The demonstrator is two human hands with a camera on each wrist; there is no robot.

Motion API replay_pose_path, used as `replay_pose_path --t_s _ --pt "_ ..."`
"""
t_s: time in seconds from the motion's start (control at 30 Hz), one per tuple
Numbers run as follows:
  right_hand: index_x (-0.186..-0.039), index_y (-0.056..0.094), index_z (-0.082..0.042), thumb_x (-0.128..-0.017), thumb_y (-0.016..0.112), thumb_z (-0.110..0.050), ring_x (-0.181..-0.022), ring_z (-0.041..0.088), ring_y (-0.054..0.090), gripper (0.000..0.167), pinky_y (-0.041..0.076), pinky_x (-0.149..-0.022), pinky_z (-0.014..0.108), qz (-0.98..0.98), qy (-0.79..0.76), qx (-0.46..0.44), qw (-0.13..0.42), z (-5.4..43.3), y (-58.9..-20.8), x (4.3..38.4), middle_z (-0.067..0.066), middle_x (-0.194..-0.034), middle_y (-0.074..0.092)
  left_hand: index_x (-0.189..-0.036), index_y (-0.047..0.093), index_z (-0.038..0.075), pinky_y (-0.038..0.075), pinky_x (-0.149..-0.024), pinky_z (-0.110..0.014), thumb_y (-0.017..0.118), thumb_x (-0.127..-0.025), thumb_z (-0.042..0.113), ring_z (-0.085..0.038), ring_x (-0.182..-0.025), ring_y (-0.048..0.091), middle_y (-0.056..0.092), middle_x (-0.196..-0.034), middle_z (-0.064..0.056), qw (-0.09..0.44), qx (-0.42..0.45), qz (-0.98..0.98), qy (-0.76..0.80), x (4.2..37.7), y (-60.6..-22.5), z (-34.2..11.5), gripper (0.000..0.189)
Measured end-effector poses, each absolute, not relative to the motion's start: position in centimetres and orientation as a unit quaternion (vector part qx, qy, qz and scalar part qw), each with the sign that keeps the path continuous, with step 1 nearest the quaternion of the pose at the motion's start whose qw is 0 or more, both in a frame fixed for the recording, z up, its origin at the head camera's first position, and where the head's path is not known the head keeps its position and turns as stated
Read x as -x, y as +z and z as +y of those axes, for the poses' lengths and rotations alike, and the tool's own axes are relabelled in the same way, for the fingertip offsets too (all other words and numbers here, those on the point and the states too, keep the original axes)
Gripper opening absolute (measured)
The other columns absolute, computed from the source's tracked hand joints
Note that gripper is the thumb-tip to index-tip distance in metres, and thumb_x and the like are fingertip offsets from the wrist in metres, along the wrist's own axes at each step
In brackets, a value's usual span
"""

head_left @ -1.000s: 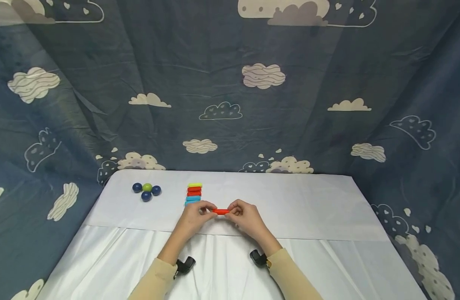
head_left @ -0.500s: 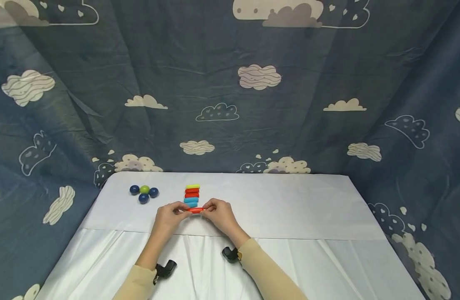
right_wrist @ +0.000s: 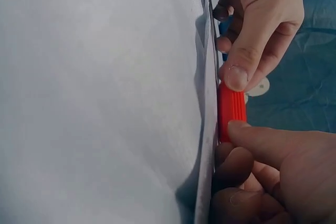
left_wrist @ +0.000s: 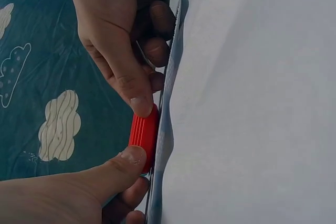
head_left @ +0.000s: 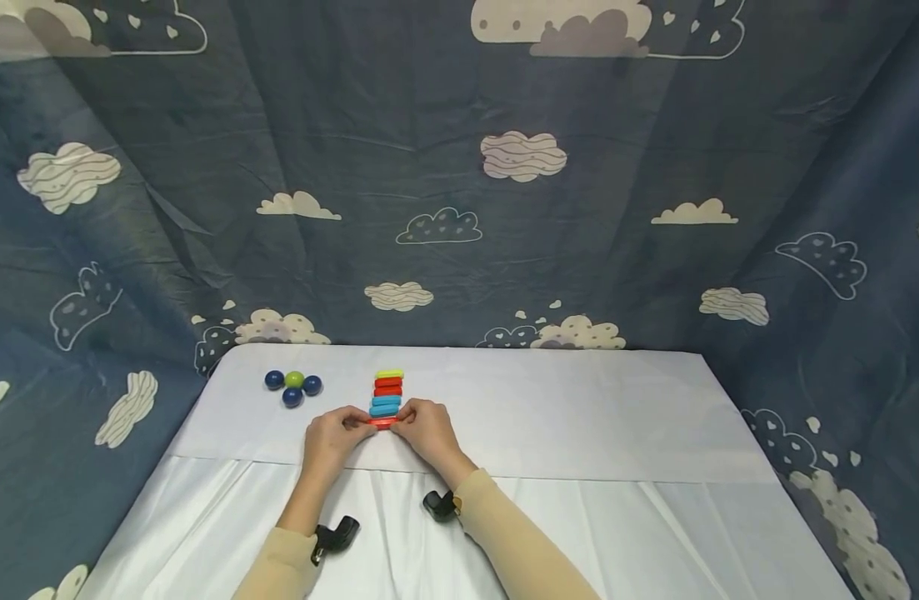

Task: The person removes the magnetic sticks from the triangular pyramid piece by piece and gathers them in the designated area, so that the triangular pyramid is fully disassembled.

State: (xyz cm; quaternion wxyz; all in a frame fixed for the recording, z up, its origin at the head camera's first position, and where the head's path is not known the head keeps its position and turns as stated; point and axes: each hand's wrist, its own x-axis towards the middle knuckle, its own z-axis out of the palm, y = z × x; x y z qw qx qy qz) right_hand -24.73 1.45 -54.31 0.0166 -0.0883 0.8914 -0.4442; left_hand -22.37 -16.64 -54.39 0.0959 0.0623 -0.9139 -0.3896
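A red block with lengthwise ridges [head_left: 383, 423] lies crosswise at the near end of a column of similar blocks. My left hand [head_left: 330, 442] pinches its left end between thumb and fingers, and my right hand [head_left: 431, 435] pinches the right end. Both wrist views show the ridged face of the red block [left_wrist: 140, 129] [right_wrist: 232, 106] between the two thumbs. Just beyond it come two blue blocks [head_left: 386, 401], two red blocks [head_left: 388, 382] and, farthest away, a yellow-green block [head_left: 389, 373]. The fingertips partly hide the held block's ends.
To the left of the column, several navy balls [head_left: 292, 397] cluster around a green ball [head_left: 295, 379]. A white cloth covers the table [head_left: 564, 417], with a seam running across in front of the hands. A dark cloud-print curtain [head_left: 444, 150] hangs behind and at the sides.
Both hands have carried the red block leftward, from right of the column to its near end. Over the last half second it has shifted only slightly, closing up to the blue blocks.
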Motion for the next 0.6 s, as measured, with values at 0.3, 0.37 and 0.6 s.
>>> replay_pose_path --t_s 0.3,0.37,0.6 --pt "-0.098 0.074 -0.006 -0.089 0.085 -0.014 -0.066 0.007 0.057 0.016 0.047 -0.061 0.023 0.898 -0.435 0.074 0.003 1.29 -54.37 25.21 0.002 -0.075 0.071 -0.093 0.081 0.01 0.044 -0.076 -0.038 0.091 -0.082 0.023 -0.014 -0.068 0.064 0.078 -0.076 -0.001 0.113 -0.082 -0.919 -0.369 23.06 -54.64 -16.07 0.019" --pt "-0.098 0.074 -0.006 -0.088 0.085 -0.015 -0.065 0.007 0.056 0.017 0.046 -0.06 0.022 0.899 -0.433 0.069 0.004 1.22 -54.36 25.28 0.001 -0.075 0.071 -0.093 0.08 0.009 0.043 -0.076 -0.039 0.091 -0.082 0.022 -0.016 -0.069 0.063 0.078 -0.076 -0.002 0.114 -0.088 -0.917 -0.372 23.06 -54.53 -15.99 0.02" --pt "-0.104 0.073 -0.005 -0.09 0.084 -0.015 -0.053 0.007 0.057 0.02 0.046 -0.056 0.021 0.888 -0.455 0.064 0.032 1.68 -54.04 25.03 0.0 -0.07 0.069 -0.093 0.08 0.01 0.042 -0.075 -0.034 0.091 -0.082 0.023 -0.017 -0.072 0.064 0.077 -0.077 -0.002 0.108 -0.104 -0.91 -0.387 22.95 -54.35 -16.02 0.02"
